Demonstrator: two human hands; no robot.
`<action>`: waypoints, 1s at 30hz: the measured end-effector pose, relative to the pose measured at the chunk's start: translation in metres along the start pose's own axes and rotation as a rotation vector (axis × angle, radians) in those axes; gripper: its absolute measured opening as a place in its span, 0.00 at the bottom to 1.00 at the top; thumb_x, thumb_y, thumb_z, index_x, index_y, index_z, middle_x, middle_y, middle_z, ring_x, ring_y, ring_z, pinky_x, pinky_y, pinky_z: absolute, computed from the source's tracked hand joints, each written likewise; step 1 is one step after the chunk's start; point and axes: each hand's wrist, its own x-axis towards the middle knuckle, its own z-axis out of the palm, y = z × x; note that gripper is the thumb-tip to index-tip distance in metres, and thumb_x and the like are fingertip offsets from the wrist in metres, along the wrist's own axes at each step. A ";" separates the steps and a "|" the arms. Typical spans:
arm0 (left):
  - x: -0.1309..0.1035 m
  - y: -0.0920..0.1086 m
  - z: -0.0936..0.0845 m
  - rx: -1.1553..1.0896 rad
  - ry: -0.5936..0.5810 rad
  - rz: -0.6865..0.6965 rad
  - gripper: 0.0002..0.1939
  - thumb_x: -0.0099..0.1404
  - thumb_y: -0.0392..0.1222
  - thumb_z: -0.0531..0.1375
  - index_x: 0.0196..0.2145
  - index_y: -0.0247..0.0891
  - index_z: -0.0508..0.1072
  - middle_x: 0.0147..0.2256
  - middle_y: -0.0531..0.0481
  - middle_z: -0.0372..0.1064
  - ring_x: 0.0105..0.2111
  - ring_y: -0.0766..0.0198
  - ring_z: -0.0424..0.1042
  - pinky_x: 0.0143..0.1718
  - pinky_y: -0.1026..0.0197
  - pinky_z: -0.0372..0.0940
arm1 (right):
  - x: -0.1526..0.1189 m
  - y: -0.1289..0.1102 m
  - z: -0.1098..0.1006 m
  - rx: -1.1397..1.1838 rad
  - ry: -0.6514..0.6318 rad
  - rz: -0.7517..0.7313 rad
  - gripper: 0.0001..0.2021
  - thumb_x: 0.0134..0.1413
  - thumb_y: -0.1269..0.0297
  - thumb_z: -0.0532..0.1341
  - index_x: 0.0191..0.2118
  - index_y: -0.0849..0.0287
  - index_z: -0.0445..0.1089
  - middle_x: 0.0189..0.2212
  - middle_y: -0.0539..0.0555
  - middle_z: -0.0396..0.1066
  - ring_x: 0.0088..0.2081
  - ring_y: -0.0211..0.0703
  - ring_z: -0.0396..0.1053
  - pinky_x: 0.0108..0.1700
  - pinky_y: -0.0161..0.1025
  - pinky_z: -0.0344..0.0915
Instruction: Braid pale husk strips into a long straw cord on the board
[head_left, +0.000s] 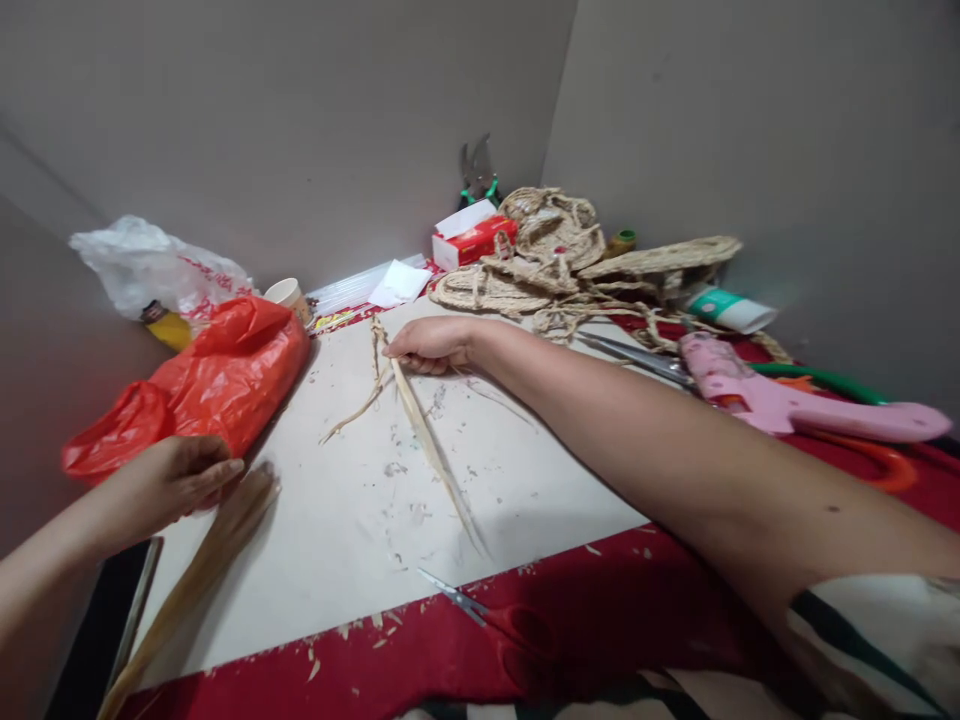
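My right hand (427, 345) is closed around a short braid of straw-coloured fibre (377, 345) near the far part of the white board. From the grip, a flat, pale fibre strand (431, 445) runs towards me, and a thinner strand branches left. My left hand (191, 475) hovers at the board's left edge, its fingers loosely bent and apparently empty. Just beside it lies a long bundle of tan fibre (214, 555), reaching down to the lower left corner. Behind that hand sits a red plastic bag (240, 360).
The white board (330, 540) lies on a red cloth (615, 610). Scissors (480, 610) rest at its near edge. To the right are a pink glue gun (795, 395), coiled braided rope (555, 230) and a tissue pack (476, 240). A paper cup (289, 295) stands at the back left.
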 end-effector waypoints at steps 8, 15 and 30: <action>-0.020 -0.024 0.038 0.262 -0.084 0.087 0.09 0.51 0.46 0.63 0.20 0.40 0.72 0.18 0.55 0.62 0.19 0.66 0.56 0.21 0.66 0.49 | -0.003 -0.002 0.002 0.027 -0.009 0.024 0.16 0.65 0.65 0.49 0.23 0.59 0.51 0.14 0.43 0.42 0.15 0.28 0.38 0.18 0.31 0.33; -0.018 -0.011 0.032 0.009 -0.025 0.077 0.06 0.50 0.44 0.64 0.23 0.40 0.73 0.20 0.54 0.63 0.21 0.65 0.60 0.23 0.65 0.56 | 0.002 0.002 0.000 0.032 -0.021 0.003 0.17 0.64 0.64 0.50 0.23 0.59 0.50 0.14 0.43 0.43 0.14 0.27 0.39 0.18 0.31 0.34; 0.016 0.061 0.064 -0.824 -0.219 -0.136 0.15 0.51 0.45 0.69 0.35 0.39 0.74 0.24 0.50 0.75 0.21 0.58 0.75 0.22 0.61 0.68 | 0.001 -0.003 -0.003 -0.039 -0.003 -0.057 0.16 0.62 0.65 0.51 0.22 0.60 0.52 0.13 0.42 0.45 0.13 0.27 0.43 0.16 0.29 0.39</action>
